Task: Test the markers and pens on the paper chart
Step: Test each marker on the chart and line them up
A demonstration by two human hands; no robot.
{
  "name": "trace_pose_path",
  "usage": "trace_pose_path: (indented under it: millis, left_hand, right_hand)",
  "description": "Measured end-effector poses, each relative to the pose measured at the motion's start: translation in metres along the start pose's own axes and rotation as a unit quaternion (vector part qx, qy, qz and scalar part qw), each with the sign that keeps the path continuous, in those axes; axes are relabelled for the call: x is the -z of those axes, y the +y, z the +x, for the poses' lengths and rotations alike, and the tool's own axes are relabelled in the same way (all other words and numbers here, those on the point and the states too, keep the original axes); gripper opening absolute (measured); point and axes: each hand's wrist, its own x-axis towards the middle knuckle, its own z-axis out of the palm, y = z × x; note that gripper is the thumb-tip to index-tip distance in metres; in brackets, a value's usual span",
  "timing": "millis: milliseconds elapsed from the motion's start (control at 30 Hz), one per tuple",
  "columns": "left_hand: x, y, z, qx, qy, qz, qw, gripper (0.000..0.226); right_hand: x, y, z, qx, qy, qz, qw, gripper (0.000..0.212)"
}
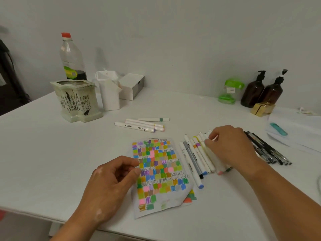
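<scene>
Open table (43, 145) left of the paper chart (159, 167); marker row (194, 159) and pens (271, 152) close on its right.

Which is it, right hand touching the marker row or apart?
Touching. Head view: the right hand lies on the marker row, fingertips curled against the barrels.

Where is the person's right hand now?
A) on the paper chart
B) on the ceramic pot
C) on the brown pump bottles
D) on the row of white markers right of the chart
D: the right hand lies over the row of white markers beside the paper chart, its fingers touching them.
</scene>
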Motion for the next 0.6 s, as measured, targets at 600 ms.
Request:
trace_pose_path:
  millis: [600]
  left_hand:
    - [0.0, -0.006, 0.009, 0.045, 0.014, 0.018, 0.999, 0.024]
  right_hand:
    - [-0.085, -0.104, 0.127, 0.226, -0.114, -0.039, 0.967, 0.043]
